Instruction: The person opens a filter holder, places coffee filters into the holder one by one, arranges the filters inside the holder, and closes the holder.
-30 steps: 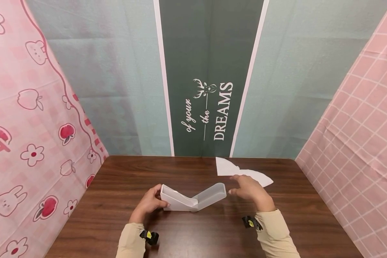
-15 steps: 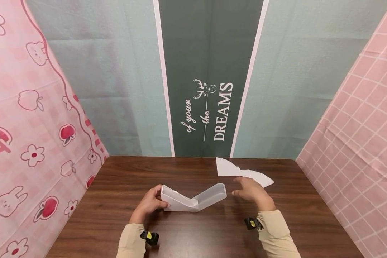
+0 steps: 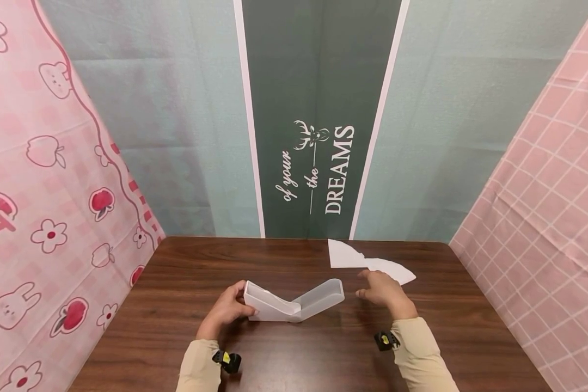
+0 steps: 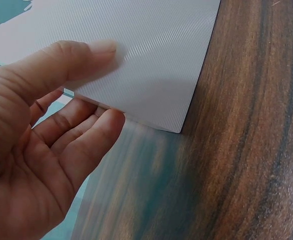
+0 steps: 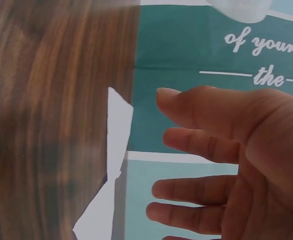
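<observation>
A white box (image 3: 270,308) with a translucent lid (image 3: 319,299) swung out to the right rests on the table. My left hand (image 3: 226,308) grips the box's left end, thumb on the front face and fingers round the far side; the left wrist view shows the thumb (image 4: 81,60) on its ribbed white surface (image 4: 151,65). To the right of the lid, my right hand (image 3: 386,294) hovers with spread, relaxed fingers and touches neither lid nor box. In the right wrist view that hand (image 5: 236,150) holds nothing.
A white paper piece (image 3: 345,255), shaped like two fans joined at a narrow middle, lies at the back right of the wooden table (image 3: 294,365), partly behind my right hand. Patterned cloths hang at the left, back and right.
My right hand has drawn back to the right, away from the translucent lid. My left hand and the box have stayed in place.
</observation>
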`<state>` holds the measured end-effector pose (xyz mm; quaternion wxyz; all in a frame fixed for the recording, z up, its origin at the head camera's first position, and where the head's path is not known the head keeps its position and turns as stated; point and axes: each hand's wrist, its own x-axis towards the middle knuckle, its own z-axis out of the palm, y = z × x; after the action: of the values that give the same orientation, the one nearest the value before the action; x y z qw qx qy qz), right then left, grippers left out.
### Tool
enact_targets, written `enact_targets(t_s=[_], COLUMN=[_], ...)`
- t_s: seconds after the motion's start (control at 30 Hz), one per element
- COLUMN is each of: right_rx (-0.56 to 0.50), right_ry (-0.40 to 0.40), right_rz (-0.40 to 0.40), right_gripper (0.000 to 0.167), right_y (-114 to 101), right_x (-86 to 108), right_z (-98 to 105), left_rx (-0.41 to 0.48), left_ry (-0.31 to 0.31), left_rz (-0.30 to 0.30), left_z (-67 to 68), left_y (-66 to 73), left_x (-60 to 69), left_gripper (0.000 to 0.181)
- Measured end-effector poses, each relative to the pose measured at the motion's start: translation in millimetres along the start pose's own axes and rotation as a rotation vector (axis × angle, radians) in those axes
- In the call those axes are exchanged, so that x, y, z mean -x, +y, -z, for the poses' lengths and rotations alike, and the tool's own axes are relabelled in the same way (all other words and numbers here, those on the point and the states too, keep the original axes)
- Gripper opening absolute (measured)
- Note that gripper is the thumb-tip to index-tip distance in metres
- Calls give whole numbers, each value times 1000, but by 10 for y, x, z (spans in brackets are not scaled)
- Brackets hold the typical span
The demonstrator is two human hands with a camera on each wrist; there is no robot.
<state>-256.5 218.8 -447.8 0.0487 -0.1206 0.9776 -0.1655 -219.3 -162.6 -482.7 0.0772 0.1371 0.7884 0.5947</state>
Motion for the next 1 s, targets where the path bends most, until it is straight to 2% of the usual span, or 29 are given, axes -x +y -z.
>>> enact_targets(t_s=[0.8,1.0], right_rx=[1,-1], right_ry=[41,39], right_rz=[-45,-63], right_gripper=[50,50], right_y=[286,362], right_x=[-150,-174], right_z=[-198,-217], left_rx=[42,23], left_ry=[9,8], left_rz=[-18,-18], left_z=[-1,-2], left_y=[-20,-12], left_x=[4,2], left_gripper=[39,38])
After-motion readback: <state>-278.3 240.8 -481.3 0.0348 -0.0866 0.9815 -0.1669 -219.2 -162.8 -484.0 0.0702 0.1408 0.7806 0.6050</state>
